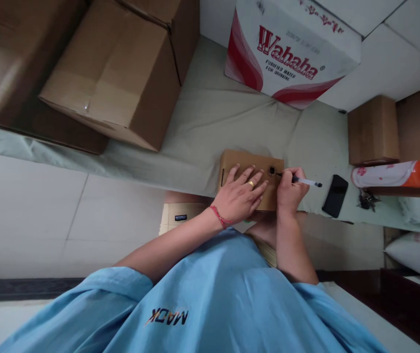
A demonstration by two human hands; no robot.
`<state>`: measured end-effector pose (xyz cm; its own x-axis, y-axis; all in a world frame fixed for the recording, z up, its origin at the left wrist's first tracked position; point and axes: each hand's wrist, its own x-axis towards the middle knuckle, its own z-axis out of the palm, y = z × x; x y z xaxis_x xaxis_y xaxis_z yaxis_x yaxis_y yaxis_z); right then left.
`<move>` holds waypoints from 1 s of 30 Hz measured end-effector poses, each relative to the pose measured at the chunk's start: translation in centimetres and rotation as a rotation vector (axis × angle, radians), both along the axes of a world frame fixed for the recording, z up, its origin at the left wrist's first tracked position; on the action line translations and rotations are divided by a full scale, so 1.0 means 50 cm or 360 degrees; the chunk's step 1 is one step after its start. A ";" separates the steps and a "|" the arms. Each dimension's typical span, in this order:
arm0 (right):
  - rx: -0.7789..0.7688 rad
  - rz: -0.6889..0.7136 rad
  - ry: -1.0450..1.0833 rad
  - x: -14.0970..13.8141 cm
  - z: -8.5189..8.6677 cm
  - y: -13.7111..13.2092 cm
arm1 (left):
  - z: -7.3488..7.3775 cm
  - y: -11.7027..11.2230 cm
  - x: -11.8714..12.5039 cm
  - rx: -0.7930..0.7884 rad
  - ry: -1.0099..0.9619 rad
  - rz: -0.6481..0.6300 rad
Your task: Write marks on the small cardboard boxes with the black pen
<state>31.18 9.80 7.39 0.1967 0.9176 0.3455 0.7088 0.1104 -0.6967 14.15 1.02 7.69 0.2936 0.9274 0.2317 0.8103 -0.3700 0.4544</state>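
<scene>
Head: right hand holds pen to box

Brown cardboard box, white pen, blk phone

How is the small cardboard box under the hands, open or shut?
Shut: the box lies closed and flat under the left hand, with one small hole where the right hand sets a pen.

The left hand hides most of the top of the small box, and the right hand covers part of the pen. At 10 o'clock a blurred carton is cut by the top and left edges; at 3 o'clock a dark bunch is too small to tell.
</scene>
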 end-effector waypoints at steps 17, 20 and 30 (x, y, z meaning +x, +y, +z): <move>-0.0025 0.0126 0.0274 0.019 -0.010 -0.003 | 0.001 0.000 0.001 0.0017 0.0045 0.0004; 0.0014 -0.0063 0.0195 0.069 -0.027 0.007 | -0.001 0.000 0.001 0.0001 0.0034 0.0001; -0.0590 -0.0098 -0.0506 0.270 -0.086 0.037 | -0.011 -0.002 -0.005 0.0081 0.0016 0.0009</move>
<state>44.66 11.67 3.07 0.1922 0.9801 0.0495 0.8902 -0.1529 -0.4291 13.92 0.90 7.16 0.2908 0.9162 0.2756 0.8171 -0.3877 0.4267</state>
